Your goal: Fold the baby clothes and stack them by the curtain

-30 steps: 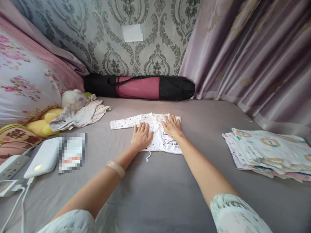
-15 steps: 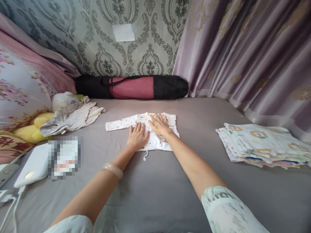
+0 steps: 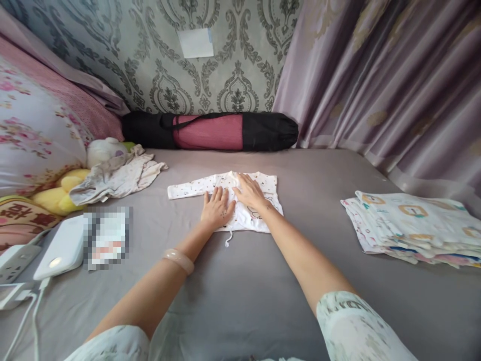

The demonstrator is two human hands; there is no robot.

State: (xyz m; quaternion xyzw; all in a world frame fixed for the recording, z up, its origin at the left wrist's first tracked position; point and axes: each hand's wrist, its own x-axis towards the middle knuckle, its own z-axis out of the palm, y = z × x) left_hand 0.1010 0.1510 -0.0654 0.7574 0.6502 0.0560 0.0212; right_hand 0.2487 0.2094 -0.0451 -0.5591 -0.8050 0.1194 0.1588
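Observation:
A small white baby top (image 3: 259,223) with a fine print lies on the grey bed sheet (image 3: 240,291). One long sleeve (image 3: 188,187) reaches out to the left; the right side looks folded in. My left hand (image 3: 218,208) rests flat on the top's left part, fingers spread. Flat on its upper middle lies my right hand (image 3: 250,192), fingers stretched out and close to the left hand. A dark line drawing on the cloth is partly covered by the right wrist. From the lower edge a thin white tie (image 3: 228,239) hangs onto the sheet.
To the right sits a stack of folded printed cloths (image 3: 409,225). A black and pink rolled bag (image 3: 208,133) lies along the wall. At left are a crumpled light garment (image 3: 118,175), a yellow plush toy (image 3: 56,195), a white box with a cable (image 3: 62,245) and a power strip (image 3: 17,260).
The view has shifted slightly, so everything sits a little further right. Both hands stay flat on the baby top, the right fingers drawn closer together.

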